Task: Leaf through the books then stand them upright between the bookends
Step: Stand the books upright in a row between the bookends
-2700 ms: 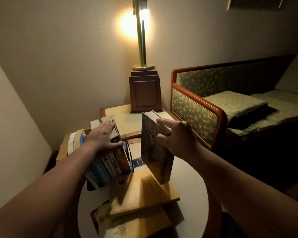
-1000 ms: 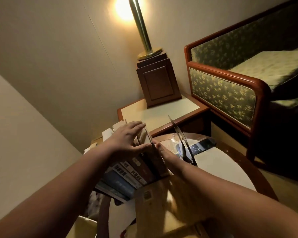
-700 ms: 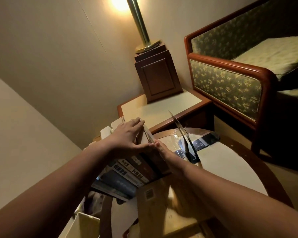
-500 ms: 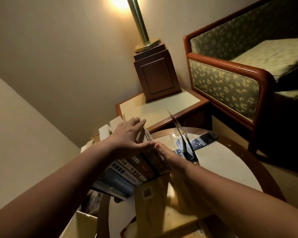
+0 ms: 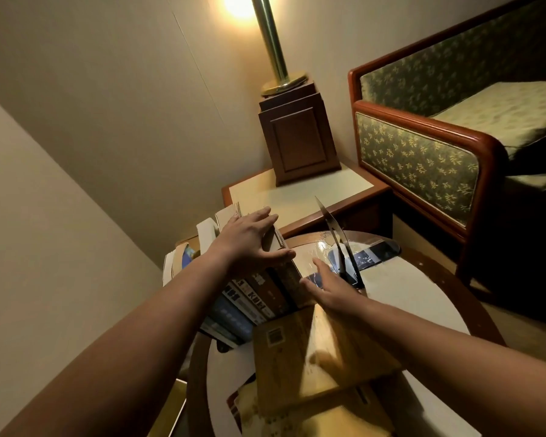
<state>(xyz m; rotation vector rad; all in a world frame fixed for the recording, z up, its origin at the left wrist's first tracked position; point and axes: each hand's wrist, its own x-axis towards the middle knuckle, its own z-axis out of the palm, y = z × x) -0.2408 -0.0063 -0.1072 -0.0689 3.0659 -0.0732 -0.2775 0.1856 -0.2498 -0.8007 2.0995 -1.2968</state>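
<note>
A row of books (image 5: pixel 252 298) stands leaning left on the round table (image 5: pixel 423 298). My left hand (image 5: pixel 249 241) lies on the tops of the books with fingers spread and the thumb against the rightmost, dark brown book (image 5: pixel 289 275). My right hand (image 5: pixel 328 288) hovers open just right of that book, fingers straight, in the gap before the clear bookend (image 5: pixel 338 244). The left bookend is hidden behind the books. A tan book (image 5: pixel 316 351) lies flat at the front of the table on top of another book (image 5: pixel 297 414).
Behind the round table is a side table (image 5: pixel 297 193) carrying a wooden lamp base (image 5: pixel 297 134) and brass lamp pole (image 5: pixel 271 42). A green patterned sofa (image 5: pixel 429 146) with wooden arm stands at the right. Walls close in at the left.
The dark brown book went from my right hand into the row. My right hand has since come off it and drawn slightly right. My left hand stays on the book tops.
</note>
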